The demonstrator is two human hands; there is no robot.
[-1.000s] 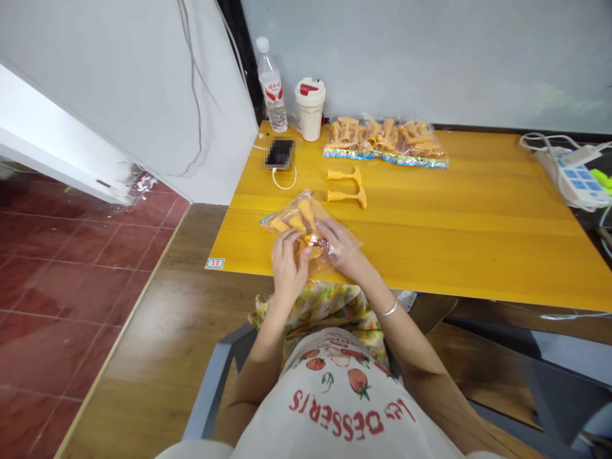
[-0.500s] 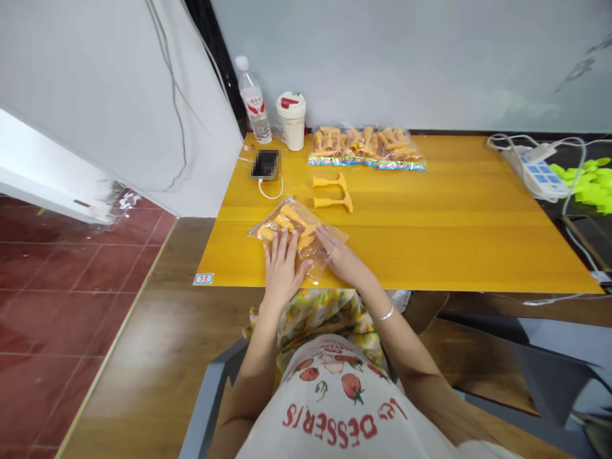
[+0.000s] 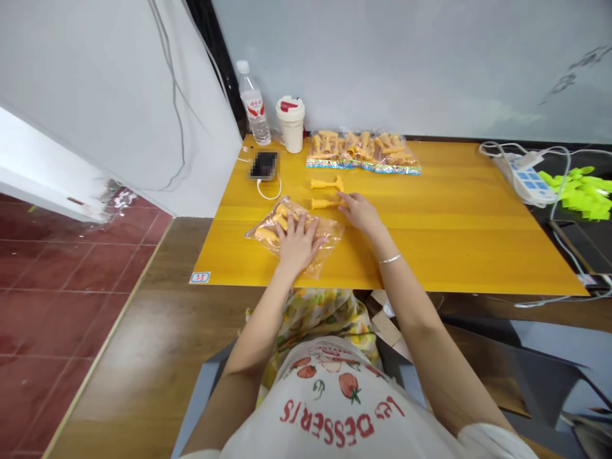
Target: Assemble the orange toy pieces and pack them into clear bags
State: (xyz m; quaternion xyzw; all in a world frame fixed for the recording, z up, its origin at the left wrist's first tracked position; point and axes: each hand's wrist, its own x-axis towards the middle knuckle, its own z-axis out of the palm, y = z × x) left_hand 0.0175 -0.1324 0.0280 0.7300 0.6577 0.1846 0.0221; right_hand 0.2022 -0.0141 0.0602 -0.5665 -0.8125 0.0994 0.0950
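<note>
Two loose yellow T-shaped pieces (image 3: 325, 184), four clear plastic bags (image 3: 329, 229), one water bottle (image 3: 255, 108), one lidded cup (image 3: 291, 126), one power strip (image 3: 530, 180).

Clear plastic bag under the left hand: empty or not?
Not empty: elongated, plastic-looking yellow pieces show through the clear plastic bag beneath the left hand.

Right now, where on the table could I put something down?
The biggest bare patch runs from the right hand toward the power strip. A smaller one lies between the number label and the bag under the left hand. It's crowded back left to middle: bottle, cup, phone, filled bags.
</note>
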